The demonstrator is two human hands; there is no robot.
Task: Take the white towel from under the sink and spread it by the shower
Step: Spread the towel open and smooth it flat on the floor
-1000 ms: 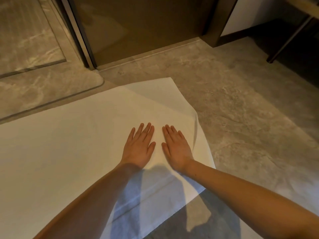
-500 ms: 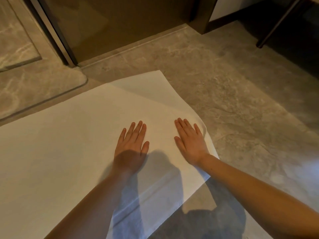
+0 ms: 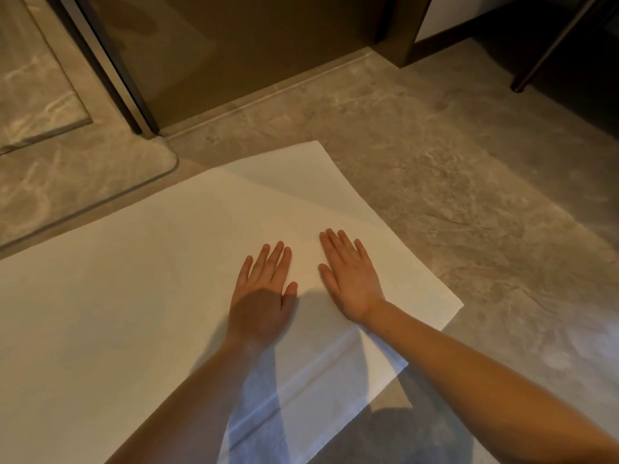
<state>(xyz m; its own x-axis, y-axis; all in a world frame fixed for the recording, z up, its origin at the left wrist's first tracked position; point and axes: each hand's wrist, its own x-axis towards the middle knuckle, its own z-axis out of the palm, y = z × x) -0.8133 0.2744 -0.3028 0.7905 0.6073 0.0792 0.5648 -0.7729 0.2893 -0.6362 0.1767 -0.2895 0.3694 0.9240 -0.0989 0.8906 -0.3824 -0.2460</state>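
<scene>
Grey marbled stone floor (image 3: pixel 452 169) under warm dim light; far left, raised curved shower threshold (image 3: pixel 100 182); far centre, brown glass door (image 3: pixel 234 45); far right, dark furniture leg (image 3: pixel 536 58).

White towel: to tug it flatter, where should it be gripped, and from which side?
Pinch the white towel at its free right corner, coming in from the bare floor on the right; both edges lie exposed there, past the right hand.

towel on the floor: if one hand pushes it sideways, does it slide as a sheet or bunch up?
Likely bunches: the towel looks thin and floppy, with a fold line across its near right part and a second layer showing at the far corner. The smooth stone floor may let it slide a little. Flat palms, left hand and right hand, should move it more evenly.
</scene>
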